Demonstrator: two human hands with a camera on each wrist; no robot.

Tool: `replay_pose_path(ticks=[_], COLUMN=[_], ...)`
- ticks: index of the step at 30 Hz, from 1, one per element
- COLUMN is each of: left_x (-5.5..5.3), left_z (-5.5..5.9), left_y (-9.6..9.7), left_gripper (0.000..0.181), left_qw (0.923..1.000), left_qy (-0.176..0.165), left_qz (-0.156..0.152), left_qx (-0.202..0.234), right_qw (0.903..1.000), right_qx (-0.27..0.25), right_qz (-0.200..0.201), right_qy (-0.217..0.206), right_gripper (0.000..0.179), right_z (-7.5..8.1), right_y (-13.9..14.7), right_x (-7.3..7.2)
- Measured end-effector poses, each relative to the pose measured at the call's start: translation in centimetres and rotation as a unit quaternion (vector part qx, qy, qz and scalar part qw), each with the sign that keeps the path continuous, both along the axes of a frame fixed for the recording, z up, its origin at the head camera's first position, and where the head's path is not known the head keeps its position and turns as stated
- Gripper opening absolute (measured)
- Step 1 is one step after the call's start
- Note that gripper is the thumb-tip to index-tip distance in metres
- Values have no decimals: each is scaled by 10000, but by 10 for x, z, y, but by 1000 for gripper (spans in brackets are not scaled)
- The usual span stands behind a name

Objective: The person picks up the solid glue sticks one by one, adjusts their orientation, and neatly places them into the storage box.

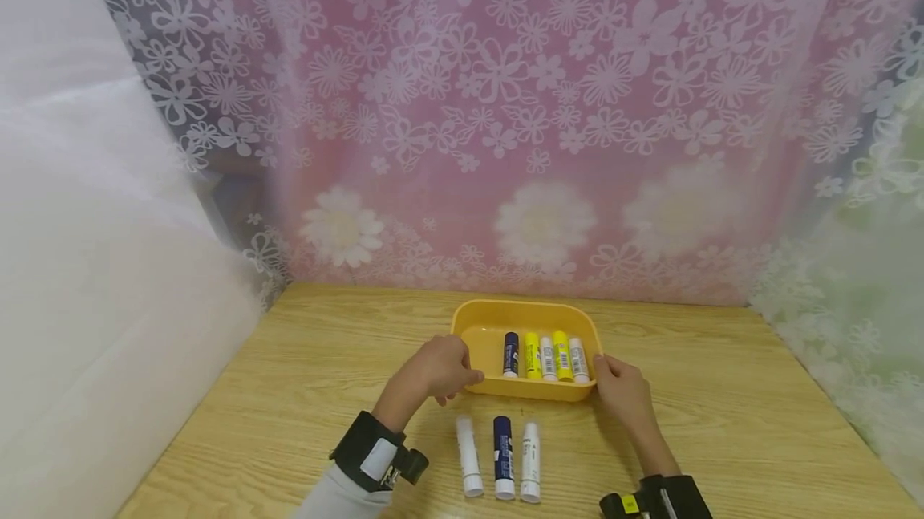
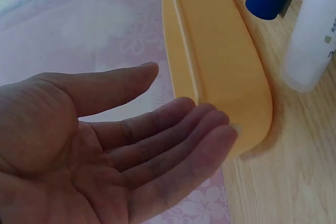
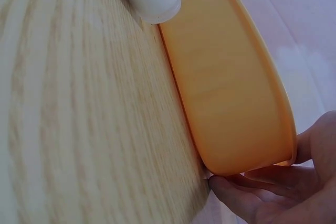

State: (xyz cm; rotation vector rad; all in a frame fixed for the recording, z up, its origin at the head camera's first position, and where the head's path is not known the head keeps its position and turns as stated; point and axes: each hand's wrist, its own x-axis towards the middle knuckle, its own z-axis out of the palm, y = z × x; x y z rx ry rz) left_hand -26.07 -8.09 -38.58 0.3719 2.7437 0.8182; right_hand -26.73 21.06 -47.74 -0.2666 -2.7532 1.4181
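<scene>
A shallow yellow plastic box [image 1: 530,391] stands on the table with several glue sticks inside: a dark blue one [image 1: 511,354], yellow ones [image 1: 532,356] and white ones [image 1: 579,360]. At its front left corner is my left hand [image 1: 443,366]. In the left wrist view, that hand's fingers are extended with the tips at the box wall [image 2: 226,51], and the thumb is apart from it. My right hand [image 1: 624,391] grips the front right corner. The right wrist view has its fingers [image 3: 236,200] bent around the box's end [image 3: 236,114], by the rim and low near the base.
In front of the box, a white glue stick [image 1: 468,455], a dark blue one [image 1: 504,457] and another white one [image 1: 530,461] lie side by side on the wooden table [image 1: 325,342]. A pink flowered curtain [image 1: 433,142] hangs behind, with a white sheet [image 1: 108,262] at left.
</scene>
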Motion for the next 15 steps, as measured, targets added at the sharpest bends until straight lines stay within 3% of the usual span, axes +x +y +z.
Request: replay_pose_path(ticks=[15], left_x=[20], left_z=[-21], left_y=[0], left_gripper=[21], left_qw=[9956], left_qy=[-468], left_qz=[770], left_qx=[-245], right_qw=[10000], right_qx=[-4], right_qz=[8], right_qy=[-47], right_gripper=[59], right_z=[0], right_y=[0], right_x=[-1])
